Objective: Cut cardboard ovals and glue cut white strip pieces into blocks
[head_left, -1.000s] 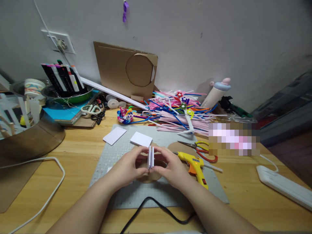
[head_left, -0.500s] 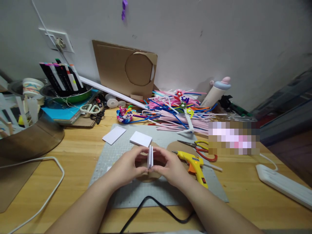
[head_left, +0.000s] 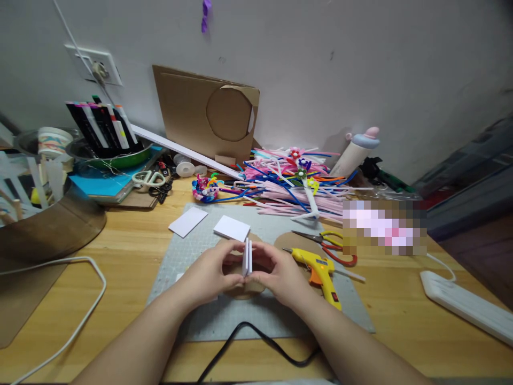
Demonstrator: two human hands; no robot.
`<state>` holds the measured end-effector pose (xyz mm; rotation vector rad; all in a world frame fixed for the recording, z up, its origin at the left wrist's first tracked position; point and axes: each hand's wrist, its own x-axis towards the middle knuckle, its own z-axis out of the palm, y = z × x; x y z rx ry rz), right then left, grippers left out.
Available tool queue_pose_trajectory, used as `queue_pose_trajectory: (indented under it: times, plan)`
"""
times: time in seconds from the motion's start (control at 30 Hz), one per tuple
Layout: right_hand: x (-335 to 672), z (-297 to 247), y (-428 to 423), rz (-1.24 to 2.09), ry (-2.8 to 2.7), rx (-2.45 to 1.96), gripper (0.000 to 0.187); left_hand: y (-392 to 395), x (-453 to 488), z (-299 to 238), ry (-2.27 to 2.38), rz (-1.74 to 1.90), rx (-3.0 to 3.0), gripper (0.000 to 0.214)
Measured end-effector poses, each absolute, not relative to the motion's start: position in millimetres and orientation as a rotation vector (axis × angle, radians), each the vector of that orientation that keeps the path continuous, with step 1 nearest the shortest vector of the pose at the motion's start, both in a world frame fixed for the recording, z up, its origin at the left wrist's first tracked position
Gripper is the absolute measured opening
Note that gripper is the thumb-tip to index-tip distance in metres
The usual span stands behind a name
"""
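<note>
My left hand (head_left: pixel 212 272) and my right hand (head_left: pixel 282 272) face each other over the cutting mat (head_left: pixel 216 326). Between them stand white foam board pieces (head_left: pixel 247 259), upright and pressed face to face, seen edge-on. Fingers of both hands are closed on these pieces from either side. Below them lies a round cardboard disc (head_left: pixel 244 293), partly covered by my hands. Just beyond my fingers a white rectangular board (head_left: pixel 232 228) rests flat, with another white board (head_left: pixel 188 222) to its left. Close to my right hand is a yellow hot glue gun (head_left: pixel 323 264).
Pliers (head_left: pixel 320 238) lie past the glue gun on the right, partly over a second cardboard disc (head_left: pixel 286 241). A black cord (head_left: pixel 256 329) crosses the mat's front. Pipe cleaners (head_left: pixel 276 187) are heaped at the back. At right sits a white power strip (head_left: pixel 465 299).
Both hands keep the same hold on the white pieces. Only a very slight shift of the camera view shows.
</note>
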<state>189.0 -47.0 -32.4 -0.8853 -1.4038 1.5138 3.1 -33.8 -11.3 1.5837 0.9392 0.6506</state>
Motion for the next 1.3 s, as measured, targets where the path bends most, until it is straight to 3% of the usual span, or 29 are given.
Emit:
queue_pose_trajectory:
  times: [1.3]
  plan:
    - [196,-23,-55,1.563,-1.353,-0.950,0.056,-35,0,-11,0.824,0.706,1.509,0.054]
